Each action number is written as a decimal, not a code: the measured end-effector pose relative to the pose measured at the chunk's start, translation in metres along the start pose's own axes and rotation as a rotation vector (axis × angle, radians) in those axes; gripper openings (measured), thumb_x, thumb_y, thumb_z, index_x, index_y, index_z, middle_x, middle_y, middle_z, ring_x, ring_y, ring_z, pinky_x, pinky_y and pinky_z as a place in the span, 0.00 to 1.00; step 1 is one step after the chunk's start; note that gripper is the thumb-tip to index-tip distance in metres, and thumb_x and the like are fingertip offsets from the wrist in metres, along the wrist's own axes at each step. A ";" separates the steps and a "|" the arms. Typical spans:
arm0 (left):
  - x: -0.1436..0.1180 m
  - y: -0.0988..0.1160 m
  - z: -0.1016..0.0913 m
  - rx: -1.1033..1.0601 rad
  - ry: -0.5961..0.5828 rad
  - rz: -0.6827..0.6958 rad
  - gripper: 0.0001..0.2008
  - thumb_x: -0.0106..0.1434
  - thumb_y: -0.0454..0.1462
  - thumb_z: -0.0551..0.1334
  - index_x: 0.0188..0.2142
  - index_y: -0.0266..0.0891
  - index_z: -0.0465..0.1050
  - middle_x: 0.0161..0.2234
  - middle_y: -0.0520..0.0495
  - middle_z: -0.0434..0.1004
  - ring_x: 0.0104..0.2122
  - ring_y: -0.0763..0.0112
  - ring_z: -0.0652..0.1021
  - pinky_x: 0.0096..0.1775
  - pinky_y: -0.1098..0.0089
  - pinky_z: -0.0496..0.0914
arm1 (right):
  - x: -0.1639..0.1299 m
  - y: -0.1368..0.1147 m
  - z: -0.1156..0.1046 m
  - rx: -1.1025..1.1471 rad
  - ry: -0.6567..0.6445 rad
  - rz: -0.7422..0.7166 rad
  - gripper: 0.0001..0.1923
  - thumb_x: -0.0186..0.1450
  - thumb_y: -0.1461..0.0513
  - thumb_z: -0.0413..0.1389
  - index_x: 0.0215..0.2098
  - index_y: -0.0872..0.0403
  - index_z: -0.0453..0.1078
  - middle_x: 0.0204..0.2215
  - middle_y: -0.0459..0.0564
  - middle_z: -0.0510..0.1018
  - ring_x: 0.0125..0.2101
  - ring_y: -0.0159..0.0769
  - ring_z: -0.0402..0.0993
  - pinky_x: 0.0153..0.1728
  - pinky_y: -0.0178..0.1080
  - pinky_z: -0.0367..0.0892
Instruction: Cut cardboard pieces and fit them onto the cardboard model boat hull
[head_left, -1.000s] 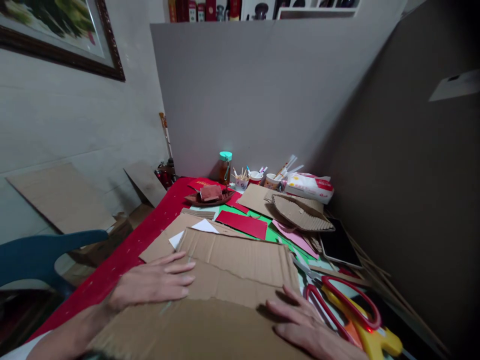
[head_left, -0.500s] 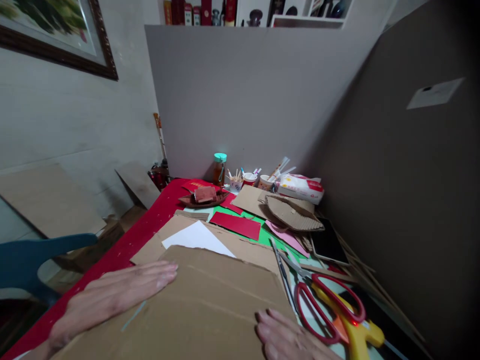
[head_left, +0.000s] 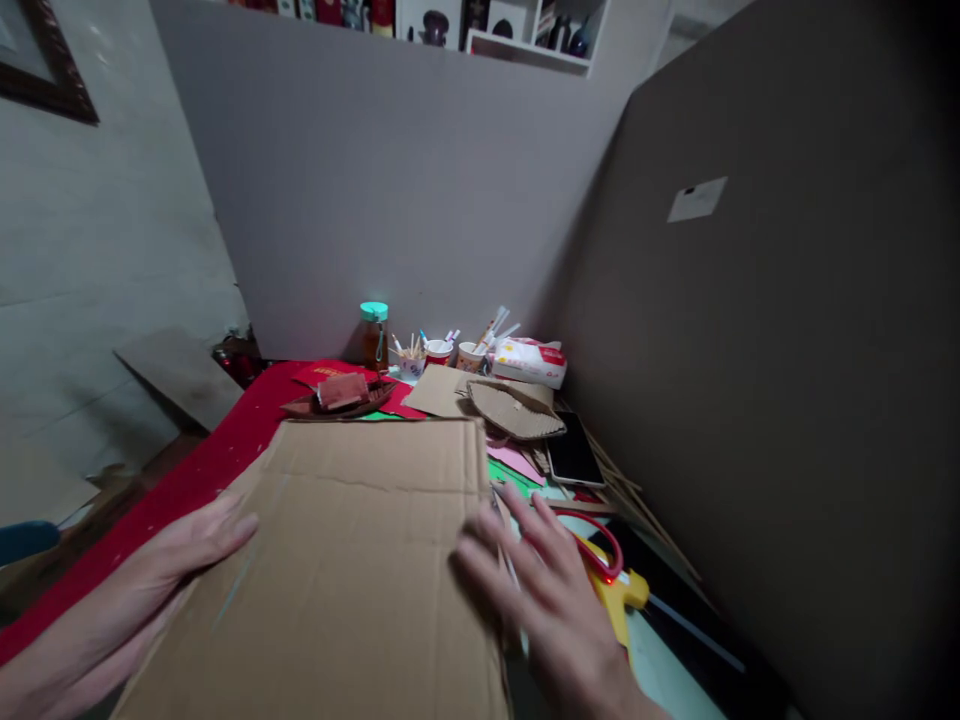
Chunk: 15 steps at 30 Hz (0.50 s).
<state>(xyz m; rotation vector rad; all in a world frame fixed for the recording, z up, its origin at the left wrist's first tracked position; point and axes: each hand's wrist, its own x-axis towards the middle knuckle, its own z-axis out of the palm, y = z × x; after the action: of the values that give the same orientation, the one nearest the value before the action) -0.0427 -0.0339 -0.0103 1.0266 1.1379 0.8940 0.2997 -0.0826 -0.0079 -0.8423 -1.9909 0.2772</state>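
While the cardboard sheet (head_left: 352,560) lies flat on the worktop (head_left: 172,490), we should press evenly at both side edges so it cannot skew. Sheet: brown, corrugated, creased across. Left hand (head_left: 161,570) flat, open, at its left edge; right hand (head_left: 551,590) spread, gripping nothing, over scissors (head_left: 600,545).

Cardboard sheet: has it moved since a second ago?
Yes. The cardboard sheet slid away from the person; its far edge now nearly reaches the brown boat model.

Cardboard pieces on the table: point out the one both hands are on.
The big flat cardboard sheet nearest the camera, between left hand and right hand; the others lie farther back.
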 end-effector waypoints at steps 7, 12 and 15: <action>0.020 0.000 0.012 -0.388 0.025 -0.174 0.46 0.57 0.44 0.68 0.68 0.68 0.44 0.54 0.54 0.80 0.51 0.48 0.79 0.48 0.55 0.77 | 0.014 0.001 -0.006 0.698 0.162 0.988 0.46 0.57 0.53 0.68 0.68 0.53 0.54 0.54 0.61 0.76 0.48 0.46 0.78 0.48 0.46 0.72; 0.021 0.008 0.027 -0.383 0.016 -0.171 0.51 0.54 0.43 0.71 0.69 0.65 0.42 0.56 0.51 0.78 0.52 0.46 0.79 0.47 0.55 0.78 | 0.018 0.005 0.007 0.791 0.096 1.014 0.24 0.61 0.53 0.63 0.53 0.51 0.71 0.31 0.45 0.78 0.34 0.37 0.76 0.38 0.37 0.69; 0.028 0.007 0.025 -0.324 0.028 -0.221 0.57 0.51 0.44 0.73 0.70 0.63 0.38 0.54 0.51 0.80 0.51 0.48 0.80 0.45 0.57 0.79 | 0.018 0.004 0.004 0.765 -0.097 1.015 0.15 0.59 0.52 0.64 0.40 0.52 0.76 0.29 0.45 0.78 0.31 0.37 0.76 0.34 0.36 0.70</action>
<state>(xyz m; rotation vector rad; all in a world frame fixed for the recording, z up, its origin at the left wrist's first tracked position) -0.0133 -0.0098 -0.0086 0.6134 1.0637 0.8816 0.2925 -0.0673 -0.0001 -1.2345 -1.1843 1.5516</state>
